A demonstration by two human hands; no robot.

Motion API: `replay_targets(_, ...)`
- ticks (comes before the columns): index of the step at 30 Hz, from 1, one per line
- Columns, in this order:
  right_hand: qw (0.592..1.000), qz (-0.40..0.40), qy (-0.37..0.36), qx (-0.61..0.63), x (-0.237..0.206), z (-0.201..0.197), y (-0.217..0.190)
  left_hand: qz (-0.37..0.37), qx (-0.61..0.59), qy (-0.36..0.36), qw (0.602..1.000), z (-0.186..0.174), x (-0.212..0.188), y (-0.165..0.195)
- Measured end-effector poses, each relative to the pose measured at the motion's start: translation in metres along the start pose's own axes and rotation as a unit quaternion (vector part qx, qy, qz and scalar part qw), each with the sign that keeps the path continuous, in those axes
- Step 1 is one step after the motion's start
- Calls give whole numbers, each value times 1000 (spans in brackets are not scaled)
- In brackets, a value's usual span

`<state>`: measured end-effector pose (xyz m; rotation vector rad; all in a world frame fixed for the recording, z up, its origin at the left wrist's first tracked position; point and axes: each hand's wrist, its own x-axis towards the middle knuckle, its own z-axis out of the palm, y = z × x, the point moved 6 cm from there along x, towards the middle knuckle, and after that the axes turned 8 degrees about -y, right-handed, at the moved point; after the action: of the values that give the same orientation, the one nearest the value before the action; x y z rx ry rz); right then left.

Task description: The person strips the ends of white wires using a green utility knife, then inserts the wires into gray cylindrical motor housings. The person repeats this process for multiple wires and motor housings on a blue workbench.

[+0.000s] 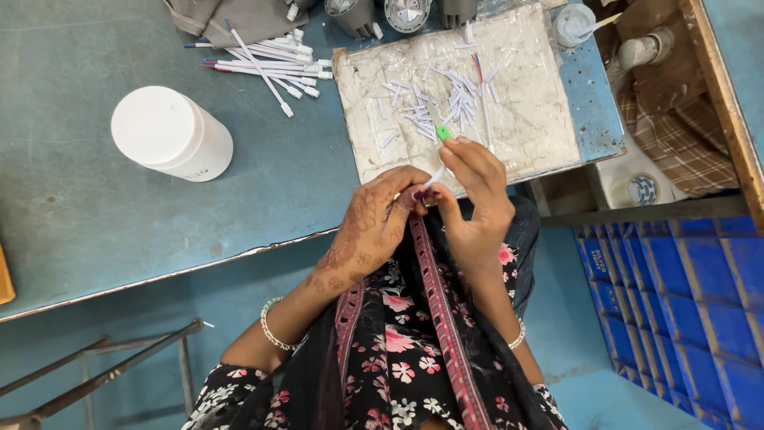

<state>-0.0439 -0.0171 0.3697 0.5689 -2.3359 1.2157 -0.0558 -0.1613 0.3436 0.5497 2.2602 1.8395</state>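
Both my hands meet over my lap: left hand [374, 219] and right hand [476, 203] pinch a thin white tube [435, 174]; white round jar [171, 133] stands far left on the table.

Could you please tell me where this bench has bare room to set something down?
Bare blue tabletop lies below the white jar, and between it and the plastic-wrapped board. The board's middle is crowded with small white tubes; longer wired tubes crowd the top edge.

We see a white jar [171, 132] on the blue-grey table [79, 199], a green tip [442, 132] over the whitish board [541, 119], brown patterns on the left hand [374, 227], blue crates [692, 302] right.
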Motion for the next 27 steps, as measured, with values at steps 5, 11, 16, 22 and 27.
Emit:
replay_targets(5, 995, 45, 0, 92, -6, -9, -10, 99, -15, -39, 994, 1, -4, 23)
replay_targets(11, 989, 72, 33, 126, -16, -21, -26, 79, -105, -55, 990, 12, -7, 12)
replay_targets(16, 993, 71, 32, 83, -16, -26, -37, 26, -272, -43, 961, 23, -12, 2)
replay_targets(22, 996, 59, 37, 61, -15, -26, -43, 19, -287, -44, 957, 26, -13, 0)
replay_targets(27, 995, 72, 1, 67, -13, -25, -36, 22, -248, -30, 968, 24, -13, -2)
